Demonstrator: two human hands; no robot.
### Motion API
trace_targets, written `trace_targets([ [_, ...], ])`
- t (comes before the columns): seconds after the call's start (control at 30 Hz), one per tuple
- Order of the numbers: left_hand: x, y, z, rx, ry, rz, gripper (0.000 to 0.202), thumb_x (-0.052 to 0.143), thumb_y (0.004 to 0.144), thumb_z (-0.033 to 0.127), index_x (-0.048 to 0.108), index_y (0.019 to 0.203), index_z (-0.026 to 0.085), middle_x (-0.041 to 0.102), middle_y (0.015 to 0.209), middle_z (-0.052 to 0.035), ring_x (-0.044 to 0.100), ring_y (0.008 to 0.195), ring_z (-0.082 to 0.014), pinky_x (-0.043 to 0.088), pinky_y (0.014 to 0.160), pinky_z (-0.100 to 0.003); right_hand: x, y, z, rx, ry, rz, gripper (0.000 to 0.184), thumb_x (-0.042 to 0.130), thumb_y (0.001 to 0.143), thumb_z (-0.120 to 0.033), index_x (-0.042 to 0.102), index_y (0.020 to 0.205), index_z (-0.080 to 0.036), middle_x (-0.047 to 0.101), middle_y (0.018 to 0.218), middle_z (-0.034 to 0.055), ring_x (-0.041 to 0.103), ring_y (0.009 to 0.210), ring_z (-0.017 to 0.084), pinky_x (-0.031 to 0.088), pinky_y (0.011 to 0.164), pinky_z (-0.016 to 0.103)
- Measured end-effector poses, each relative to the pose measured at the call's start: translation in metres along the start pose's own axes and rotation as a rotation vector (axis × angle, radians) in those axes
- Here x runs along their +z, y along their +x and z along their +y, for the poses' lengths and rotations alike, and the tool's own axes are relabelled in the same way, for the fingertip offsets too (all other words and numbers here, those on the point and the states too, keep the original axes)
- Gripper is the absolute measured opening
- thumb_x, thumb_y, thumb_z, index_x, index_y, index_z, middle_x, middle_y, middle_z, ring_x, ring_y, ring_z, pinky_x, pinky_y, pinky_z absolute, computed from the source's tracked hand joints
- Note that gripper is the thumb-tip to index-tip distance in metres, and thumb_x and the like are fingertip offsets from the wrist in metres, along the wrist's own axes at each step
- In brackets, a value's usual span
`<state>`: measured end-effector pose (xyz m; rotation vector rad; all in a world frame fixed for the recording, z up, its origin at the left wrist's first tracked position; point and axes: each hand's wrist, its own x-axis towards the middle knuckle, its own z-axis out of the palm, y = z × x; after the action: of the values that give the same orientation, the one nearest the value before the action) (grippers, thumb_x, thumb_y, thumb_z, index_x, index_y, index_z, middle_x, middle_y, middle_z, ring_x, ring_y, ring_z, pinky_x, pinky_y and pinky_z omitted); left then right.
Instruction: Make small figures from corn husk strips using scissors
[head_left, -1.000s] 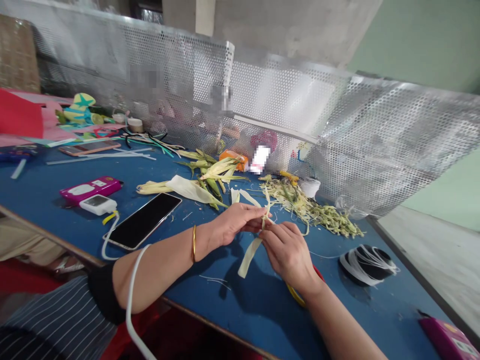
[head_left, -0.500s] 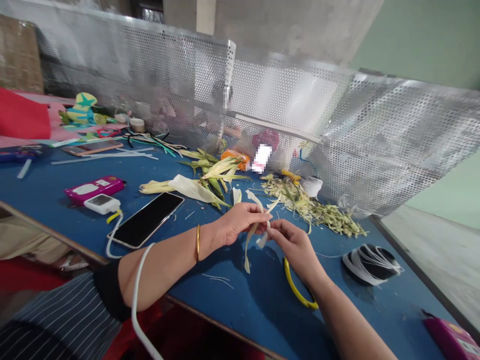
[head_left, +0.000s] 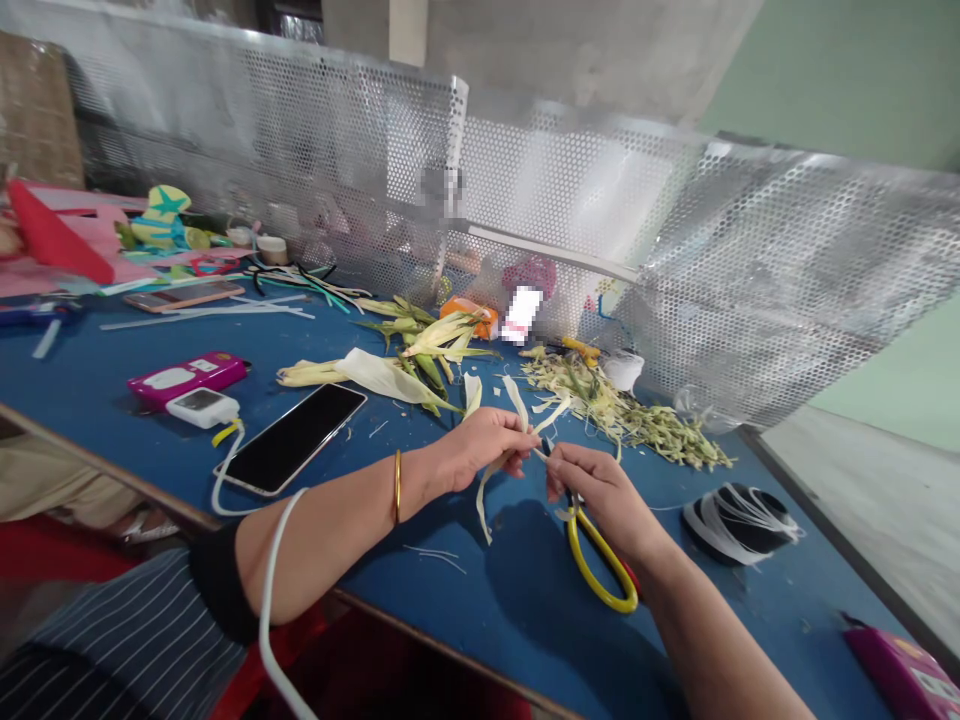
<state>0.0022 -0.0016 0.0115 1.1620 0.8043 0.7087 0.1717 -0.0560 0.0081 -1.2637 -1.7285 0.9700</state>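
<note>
My left hand (head_left: 491, 440), with a gold bangle at the wrist, pinches several pale corn husk strips (head_left: 517, 400) at its fingertips. Some strips stick up past the fingers and one hangs below. Just to the right, the fingers of my right hand (head_left: 589, 480) are closed on the end of a narrow pale husk strip that runs across from the left fingertips. Beneath the right hand lie yellow-handled scissors (head_left: 600, 570) on the blue table; the hand hides part of them, and I cannot see whether it touches them.
Corn husks (head_left: 382, 375) lie beyond my left hand. A pile of husk scraps (head_left: 630, 415) is at the back right, near a spool of white thread (head_left: 739, 525). To the left are a black phone (head_left: 296, 440) and a magenta device (head_left: 191, 380). A perforated metal screen (head_left: 547, 190) stands behind.
My right hand has shifted slightly right and down from my left, and the strip between them is now stretched out. More of the scissors shows. At far left, a red sheet has moved.
</note>
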Motion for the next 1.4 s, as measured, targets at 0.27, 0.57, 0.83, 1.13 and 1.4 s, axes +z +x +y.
trace_targets([
  [0.27, -0.012, 0.005, -0.001, -0.075, -0.103, -0.056, 0.030, 0.063, 0.084, 0.043, 0.068, 0.086, 0.014, 0.064, 0.073, -0.0026, 0.057, 0.060, -0.0108, 0.051, 0.061, -0.027, 0.001, 0.001, 0.002, 0.037, 0.076, 0.022, 0.029, 0.054, 0.083, -0.034, 0.057, 0.058, -0.020, 0.060, 0.058, 0.0008, 0.055, 0.062, 0.016, 0.041, 0.065, 0.028],
  [0.57, -0.009, 0.004, -0.004, 0.068, 0.051, -0.031, 0.029, 0.080, 0.067, 0.038, 0.064, 0.072, 0.015, 0.065, 0.068, -0.0010, 0.055, 0.056, -0.0091, 0.046, 0.056, -0.023, 0.002, 0.001, 0.005, 0.005, -0.033, 0.032, 0.031, 0.053, 0.084, -0.036, 0.057, 0.057, -0.020, 0.058, 0.058, 0.0005, 0.051, 0.060, 0.015, 0.040, 0.062, 0.027],
  [0.83, -0.003, 0.005, -0.009, 0.102, 0.045, 0.033, 0.007, 0.070, 0.076, 0.022, 0.069, 0.075, 0.015, 0.070, 0.076, -0.0023, 0.060, 0.059, -0.0099, 0.045, 0.057, -0.023, 0.012, -0.002, 0.006, -0.079, -0.115, -0.008, 0.041, 0.050, 0.090, -0.047, 0.057, 0.060, -0.019, 0.054, 0.062, 0.0001, 0.048, 0.062, 0.014, 0.038, 0.060, 0.026],
  [1.13, -0.012, 0.002, 0.001, -0.140, -0.167, -0.099, 0.015, 0.074, 0.078, 0.024, 0.071, 0.088, 0.014, 0.074, 0.087, -0.0071, 0.063, 0.062, -0.0105, 0.049, 0.061, -0.023, 0.002, 0.010, 0.029, -0.289, -0.307, 0.450, 0.016, 0.068, 0.080, -0.031, 0.067, 0.093, -0.022, 0.065, 0.093, 0.0052, 0.060, 0.089, 0.022, 0.047, 0.081, 0.035],
  [1.4, -0.011, 0.000, 0.000, -0.188, -0.140, -0.190, 0.028, 0.080, 0.071, 0.036, 0.070, 0.087, 0.015, 0.072, 0.076, -0.0051, 0.065, 0.056, -0.0128, 0.054, 0.060, -0.026, 0.007, 0.010, 0.031, -0.449, -0.399, 0.306, 0.016, 0.055, 0.089, -0.022, 0.067, 0.078, -0.022, 0.068, 0.077, 0.0044, 0.063, 0.075, 0.020, 0.047, 0.069, 0.032],
])
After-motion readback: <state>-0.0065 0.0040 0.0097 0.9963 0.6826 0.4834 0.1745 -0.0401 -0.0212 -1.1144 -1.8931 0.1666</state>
